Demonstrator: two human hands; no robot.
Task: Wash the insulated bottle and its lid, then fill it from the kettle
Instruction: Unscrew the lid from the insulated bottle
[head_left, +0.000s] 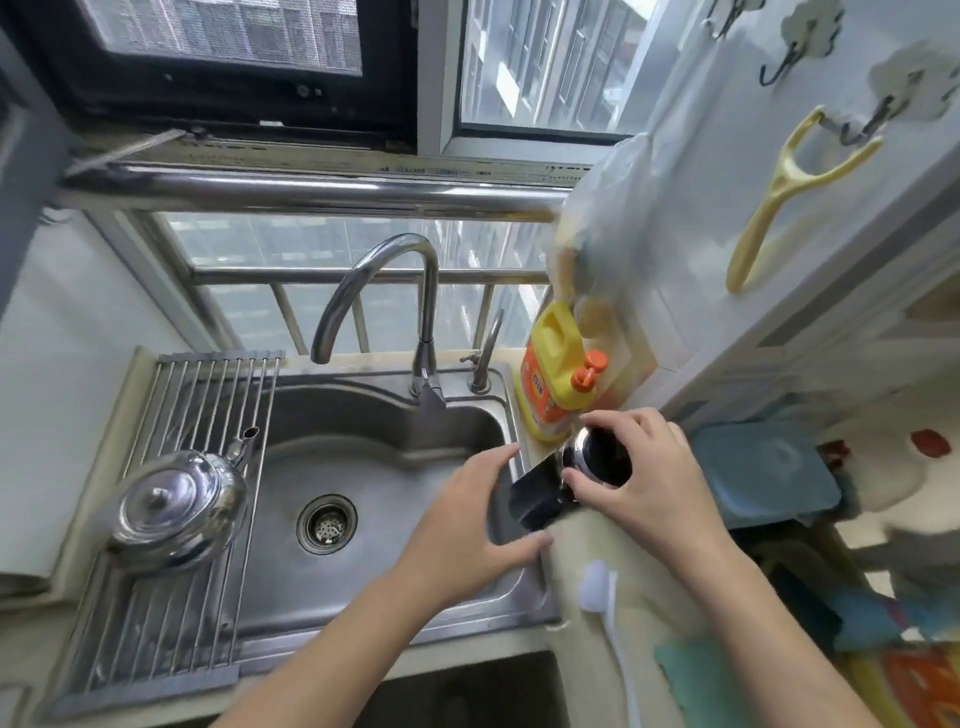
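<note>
At the sink's (363, 415) 3 o'clock rim, a right hand (641, 470) curls round the lid (602, 460) of a dark bottle (537, 499) tilted along the 8-to-2 o'clock line, while the left hand (480, 517), fingers spread and holding nothing, hovers just beside its body at 9 o'clock.

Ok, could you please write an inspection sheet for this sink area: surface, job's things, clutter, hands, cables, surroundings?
Surface: steel sink; roll-up rack over its left side.
Job's things: black bottle tilted at the sink's right edge; kettle on the rack, lid on.
Clutter: yellow detergent bottle behind the sink's right corner; white brush on the counter.
Hands: right hand, fingers curled round the bottle's top; left hand open beside its body, contact unclear.
Cables: nothing seen.
Surroundings: faucet, window behind; yellow peeler on a wall hook.
</note>
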